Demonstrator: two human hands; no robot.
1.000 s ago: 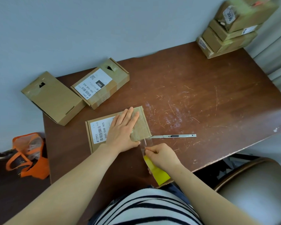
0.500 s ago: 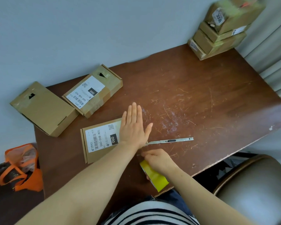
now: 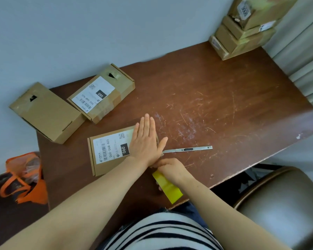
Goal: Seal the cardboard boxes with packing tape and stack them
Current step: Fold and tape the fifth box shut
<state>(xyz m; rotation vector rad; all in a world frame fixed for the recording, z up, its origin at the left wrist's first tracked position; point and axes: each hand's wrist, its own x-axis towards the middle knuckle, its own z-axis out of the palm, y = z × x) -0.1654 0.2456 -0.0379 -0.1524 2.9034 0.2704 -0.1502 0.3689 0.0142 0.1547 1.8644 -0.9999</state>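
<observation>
Sealing looks partway done: your left hand (image 3: 145,141), grip wide and flat, presses the labelled box (image 3: 108,152) near the bench (image 3: 224,105) front, your right hand (image 3: 170,169) holds yellow tape (image 3: 168,188) beside it, one stack (image 3: 242,33) stands far right, two boxes (image 3: 101,92) wait.

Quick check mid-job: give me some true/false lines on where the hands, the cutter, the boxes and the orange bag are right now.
1. The left hand lies flat on the front labelled box. True.
2. The right hand holds the metal cutter. False: the cutter lies on the table; the right hand grips the yellow tape dispenser.
3. A stack of boxes stands at the table's far right corner. True.
4. The orange bag sits on the table. False: it is on the floor, left of the table.
</observation>
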